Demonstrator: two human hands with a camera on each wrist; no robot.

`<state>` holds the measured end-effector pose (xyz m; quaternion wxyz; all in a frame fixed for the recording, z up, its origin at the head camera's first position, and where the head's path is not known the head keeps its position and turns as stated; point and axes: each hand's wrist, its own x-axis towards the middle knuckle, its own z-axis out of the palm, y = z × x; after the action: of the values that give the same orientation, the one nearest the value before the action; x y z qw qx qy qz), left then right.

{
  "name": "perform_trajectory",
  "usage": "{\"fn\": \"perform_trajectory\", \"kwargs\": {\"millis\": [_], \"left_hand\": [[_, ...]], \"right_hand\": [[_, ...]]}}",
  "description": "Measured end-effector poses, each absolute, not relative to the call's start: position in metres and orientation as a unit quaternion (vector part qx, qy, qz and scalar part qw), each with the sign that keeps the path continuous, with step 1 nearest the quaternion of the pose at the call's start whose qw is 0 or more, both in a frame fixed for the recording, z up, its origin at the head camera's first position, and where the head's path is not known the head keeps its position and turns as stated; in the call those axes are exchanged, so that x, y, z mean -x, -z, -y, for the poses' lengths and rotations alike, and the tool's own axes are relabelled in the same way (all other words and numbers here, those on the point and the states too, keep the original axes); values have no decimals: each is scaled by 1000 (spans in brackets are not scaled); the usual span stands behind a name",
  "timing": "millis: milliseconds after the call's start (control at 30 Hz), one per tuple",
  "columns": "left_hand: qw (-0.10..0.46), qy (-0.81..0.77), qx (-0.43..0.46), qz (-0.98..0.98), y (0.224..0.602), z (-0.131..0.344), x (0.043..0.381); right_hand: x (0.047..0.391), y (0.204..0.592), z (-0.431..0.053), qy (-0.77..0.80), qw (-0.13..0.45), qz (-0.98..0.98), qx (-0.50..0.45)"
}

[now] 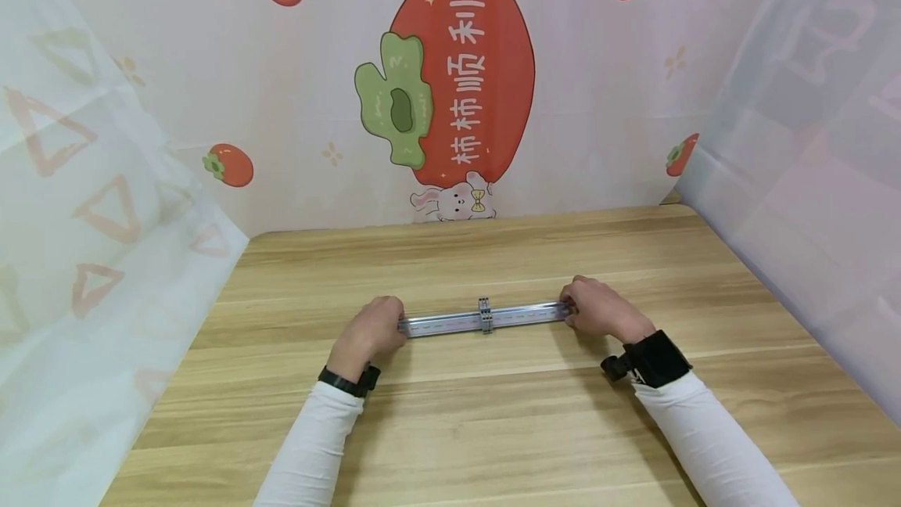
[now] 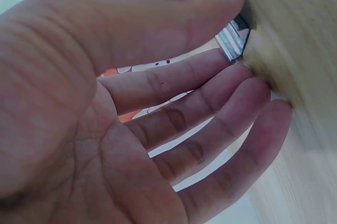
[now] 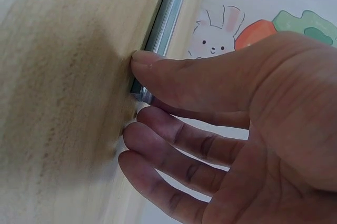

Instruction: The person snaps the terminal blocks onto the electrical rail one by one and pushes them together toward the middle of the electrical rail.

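Observation:
A slotted metal DIN rail [image 1: 443,325] lies across the wooden table, running left to right. Clipped at about its middle is a small grey terminal block [image 1: 486,315]. My left hand [image 1: 369,335] pinches the rail's left end between thumb and index finger, and in the left wrist view the rail's cut end [image 2: 231,45] shows between them. The other fingers extend loosely beside it. At the opposite end, my right hand [image 1: 598,307] grips the rail, its thumb [image 3: 150,63] along the near side; the index finger is mostly hidden behind the rail.
The wood-grain table [image 1: 450,429] ends at a back curtain [image 1: 577,139] printed with persimmons and a rabbit. Pale hanging sheets flank the table, one on the left [image 1: 105,178] and one on the right [image 1: 809,178]. Black straps sit on both wrists.

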<state>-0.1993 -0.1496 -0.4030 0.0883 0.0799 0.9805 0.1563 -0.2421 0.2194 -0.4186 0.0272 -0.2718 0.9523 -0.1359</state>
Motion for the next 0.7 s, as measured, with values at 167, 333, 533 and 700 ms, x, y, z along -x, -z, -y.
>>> {"fn": "perform_trajectory", "kwargs": {"millis": [167,333,533,700], "left_hand": [[89,-156,-80,-980,403,149,199],[87,-157,-81,-981,404,150,200],[83,-157,-79,-981,404,150,201],[80,-159,-80,-981,406,151,201]], "right_hand": [[243,418,-220,133,34,-953,269],[241,416,-219,130,37,-955,263],[240,416,-219,133,40,-954,264],[239,416,-219,132,37,-954,266]]}}
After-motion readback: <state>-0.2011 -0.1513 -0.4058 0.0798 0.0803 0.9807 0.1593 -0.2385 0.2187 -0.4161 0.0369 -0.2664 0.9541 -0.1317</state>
